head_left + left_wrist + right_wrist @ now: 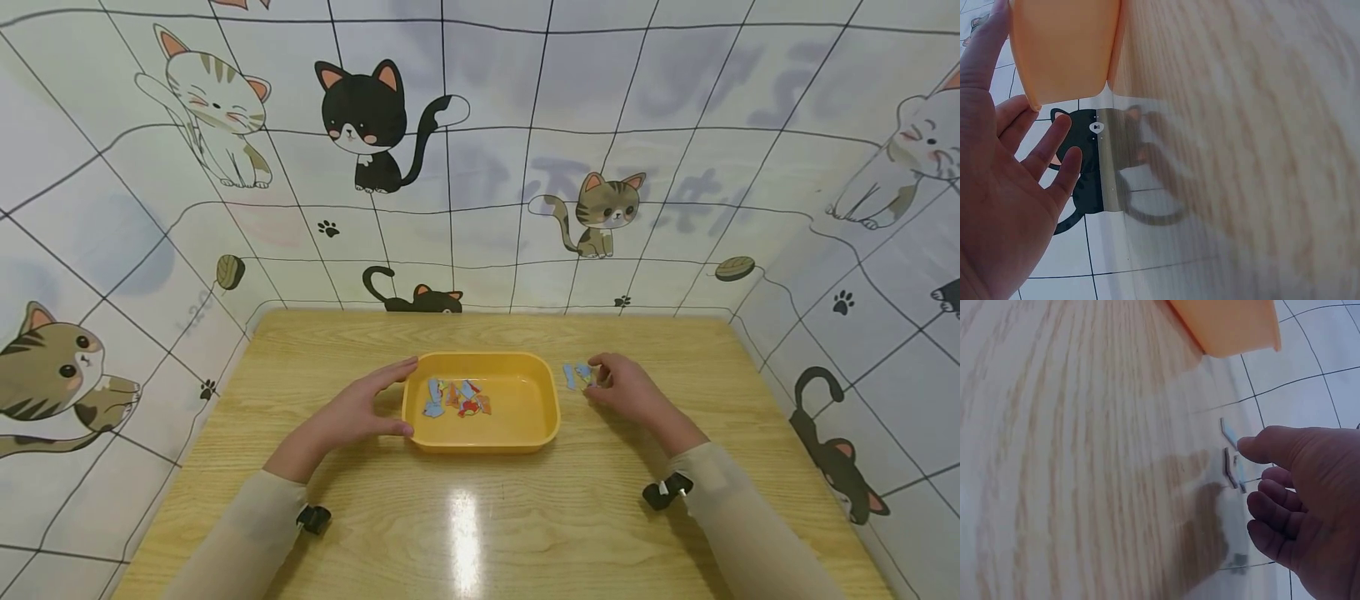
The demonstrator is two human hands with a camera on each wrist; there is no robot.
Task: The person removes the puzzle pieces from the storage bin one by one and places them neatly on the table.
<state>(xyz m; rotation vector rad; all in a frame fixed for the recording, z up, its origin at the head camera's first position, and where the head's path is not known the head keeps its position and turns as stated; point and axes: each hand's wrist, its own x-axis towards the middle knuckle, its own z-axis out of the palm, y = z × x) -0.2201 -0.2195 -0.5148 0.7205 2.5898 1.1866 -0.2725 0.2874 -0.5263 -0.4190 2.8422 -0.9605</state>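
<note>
Wood table (pixel 375 517) has its back edge beyond left hand (pixel 356 408), spread wide against yellow tray (pixel 483 447), multicolored pieces (pixel 469 407) inside, and right hand (pixel 632 390), tabletop gap to tray, narrow at blue pieces (pixel 569 377), can't tell if pinching.

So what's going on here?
A person at a wooden table has their left hand against the left end of a yellow tray holding small colourful pieces. Their right hand is at a few light-blue pieces on the table, just right of the tray. Whether it pinches one isn't clear.
</note>
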